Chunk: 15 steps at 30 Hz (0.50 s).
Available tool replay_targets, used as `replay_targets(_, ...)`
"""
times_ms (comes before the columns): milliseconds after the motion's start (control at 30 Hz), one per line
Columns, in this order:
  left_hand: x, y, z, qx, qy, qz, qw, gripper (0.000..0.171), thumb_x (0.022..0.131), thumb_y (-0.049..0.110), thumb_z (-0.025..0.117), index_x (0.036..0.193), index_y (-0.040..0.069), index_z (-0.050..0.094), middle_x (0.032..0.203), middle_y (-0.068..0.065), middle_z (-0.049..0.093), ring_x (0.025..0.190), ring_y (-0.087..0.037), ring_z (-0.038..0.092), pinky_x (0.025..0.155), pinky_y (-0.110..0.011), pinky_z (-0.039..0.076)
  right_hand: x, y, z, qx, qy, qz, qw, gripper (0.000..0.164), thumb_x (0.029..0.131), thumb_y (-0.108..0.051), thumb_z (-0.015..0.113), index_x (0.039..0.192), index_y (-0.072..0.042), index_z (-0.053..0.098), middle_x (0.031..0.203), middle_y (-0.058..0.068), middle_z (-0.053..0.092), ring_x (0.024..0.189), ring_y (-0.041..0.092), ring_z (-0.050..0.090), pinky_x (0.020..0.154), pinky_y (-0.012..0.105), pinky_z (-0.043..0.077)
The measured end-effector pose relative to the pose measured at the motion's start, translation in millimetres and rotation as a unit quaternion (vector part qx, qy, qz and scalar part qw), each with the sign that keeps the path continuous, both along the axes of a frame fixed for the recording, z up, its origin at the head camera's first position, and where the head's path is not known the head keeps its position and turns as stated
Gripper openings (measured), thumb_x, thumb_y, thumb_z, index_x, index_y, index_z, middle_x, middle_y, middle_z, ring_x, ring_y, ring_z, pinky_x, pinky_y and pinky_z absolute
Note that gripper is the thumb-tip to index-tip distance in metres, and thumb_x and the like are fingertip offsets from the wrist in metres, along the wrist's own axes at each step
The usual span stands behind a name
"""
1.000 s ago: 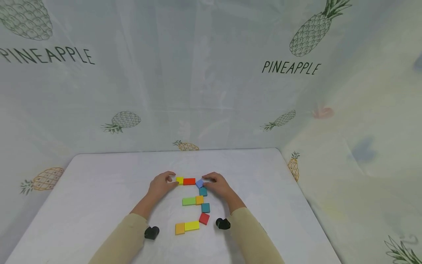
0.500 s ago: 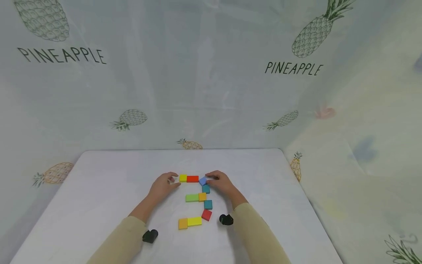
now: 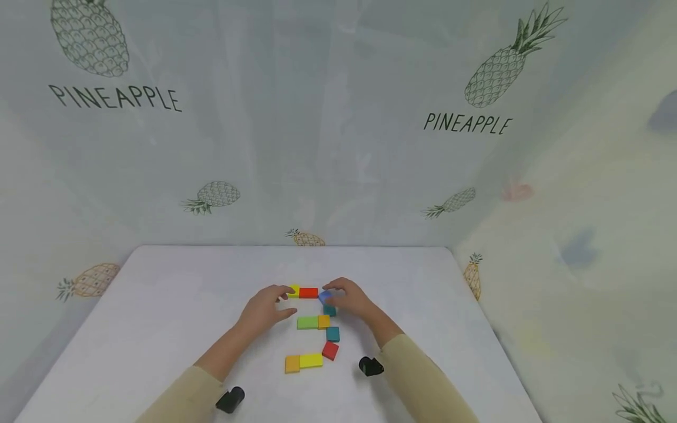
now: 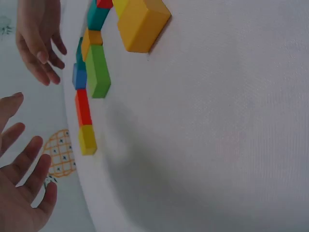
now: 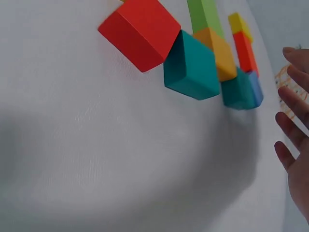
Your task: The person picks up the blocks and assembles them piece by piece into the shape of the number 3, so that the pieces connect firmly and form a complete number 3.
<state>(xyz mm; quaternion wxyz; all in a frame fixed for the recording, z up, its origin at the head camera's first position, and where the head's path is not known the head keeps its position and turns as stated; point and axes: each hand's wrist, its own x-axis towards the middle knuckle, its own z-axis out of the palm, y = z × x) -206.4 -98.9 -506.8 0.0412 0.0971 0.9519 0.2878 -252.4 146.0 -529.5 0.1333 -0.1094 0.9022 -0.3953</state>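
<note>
Toy blocks form a shape like a 3 on the white table. Along its top lie a yellow block [image 4: 87, 140], a red block [image 3: 309, 292] and a tilted blue block [image 4: 79, 76]. My left hand [image 3: 264, 311] hovers at the yellow block, covering part of it in the head view; its fingers are spread and hold nothing. My right hand [image 3: 351, 298] is beside the blue block, with fingers loosely bent. Both wrist views show the fingers apart from the blocks. Below the blue block sits a teal block [image 5: 237, 92], partly hidden by my right hand in the head view.
A green block [image 3: 307, 323] and an orange block [image 3: 324, 321] make the middle bar. Lower down come another teal block [image 3: 332, 334], a tilted red block [image 3: 330, 351], a long yellow block [image 3: 311, 360] and an orange block [image 3: 292, 364]. A pineapple-print curtain [image 3: 328, 147] hangs behind the table.
My left hand has drawn its thumb away from the yellow block and spread its fingers. My right hand stays by the blue block. The head view has shifted slightly; the blocks keep their layout.
</note>
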Motion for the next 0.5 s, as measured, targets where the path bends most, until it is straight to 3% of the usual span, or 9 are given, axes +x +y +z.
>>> replay_targets(267,15.7,-1.6,34.7,-0.069,0.064,-0.041,0.9947,0.051,0.078,0.034,0.081,0.124,0.019,0.064,0.116,-0.002,0.062,0.108,-0.024,0.057,0.091,-0.045,0.049,22.6,5.8,41.6,0.067,0.084,0.094,0.990,0.032,0.090,-0.021,0.069,0.122,-0.017,0.068,0.130,0.000,0.056,0.128,0.023,0.042,0.107,0.051,0.033)
replay_targets(500,26.9,-19.0,63.0,-0.120,0.162,-0.094,0.9749,0.058,0.075,0.037,0.084,0.126,0.018,0.063,0.118,-0.003,0.062,0.109,-0.025,0.057,0.090,-0.045,0.050,46.1,23.4,71.1,0.116,0.160,0.109,0.974,0.039,0.088,-0.027,0.072,0.126,-0.024,0.065,0.143,-0.002,0.047,0.135,0.022,0.034,0.107,0.054,0.031)
